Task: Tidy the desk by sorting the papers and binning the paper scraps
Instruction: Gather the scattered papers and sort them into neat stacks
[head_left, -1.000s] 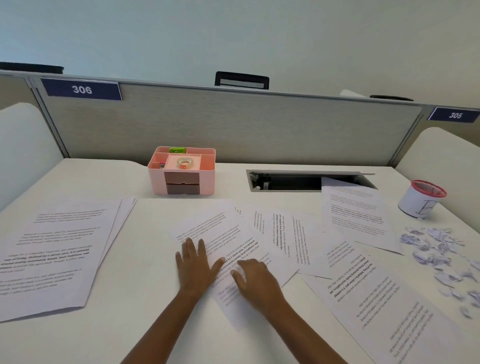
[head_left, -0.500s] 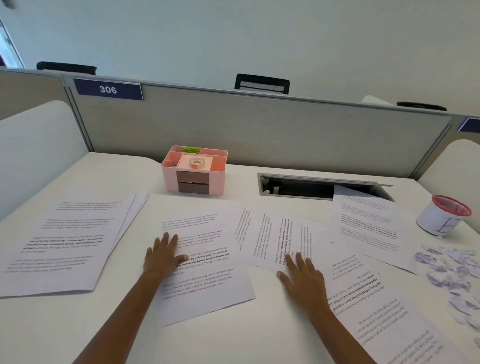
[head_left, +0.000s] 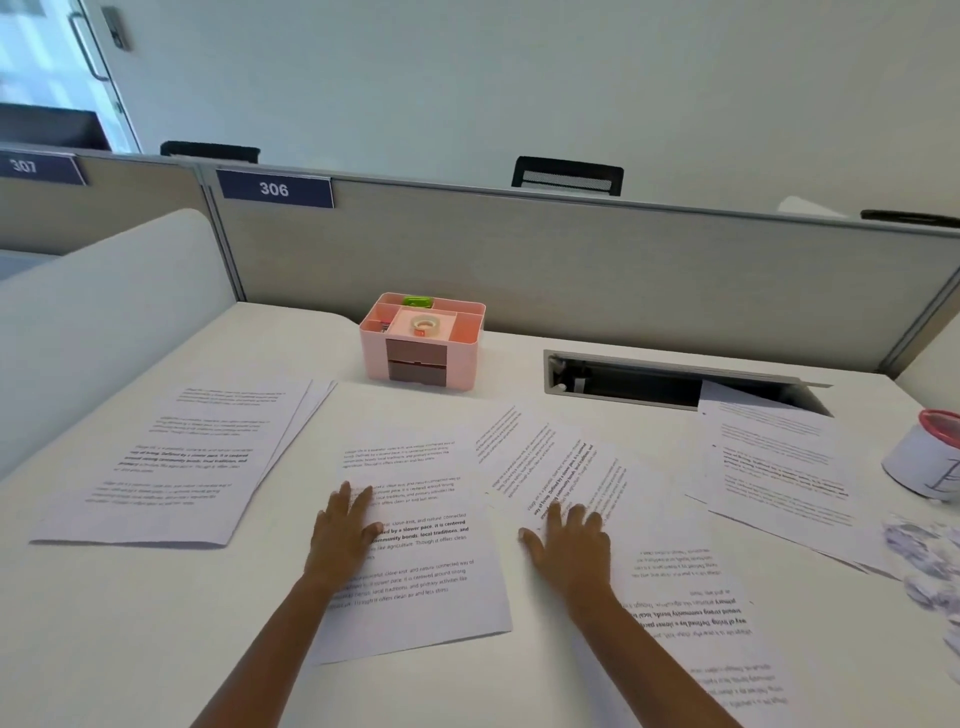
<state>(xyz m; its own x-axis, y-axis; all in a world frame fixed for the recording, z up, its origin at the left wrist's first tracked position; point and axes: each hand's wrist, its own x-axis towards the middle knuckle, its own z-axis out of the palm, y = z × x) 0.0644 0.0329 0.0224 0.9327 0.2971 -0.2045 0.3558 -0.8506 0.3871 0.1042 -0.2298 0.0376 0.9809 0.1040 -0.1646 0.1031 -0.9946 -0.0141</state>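
Printed white sheets lie across the white desk (head_left: 156, 623). My left hand (head_left: 343, 535) rests flat, fingers apart, on the left edge of one upright sheet (head_left: 426, 545) in the middle. My right hand (head_left: 569, 545) lies flat on a fan of overlapping sheets (head_left: 550, 462) just to its right. A squared stack of papers (head_left: 176, 457) sits at the left. Another sheet (head_left: 779, 467) lies at the right, and one (head_left: 696, 613) runs under my right forearm. Torn paper scraps (head_left: 924, 561) are heaped at the right edge, near a white cup-shaped bin with a red rim (head_left: 930, 457).
A pink desk organiser (head_left: 423, 343) with a tape roll stands at the back centre. An open cable slot (head_left: 649, 379) lies behind the papers. A grey partition (head_left: 519, 270) labelled 306 closes the back, and a white side panel (head_left: 93, 322) closes the left.
My left hand has slid the middle sheet leftward, away from the fan. My right hand moved right onto the overlapping sheets. The view has swung left, pushing the scraps and bin toward the right edge.
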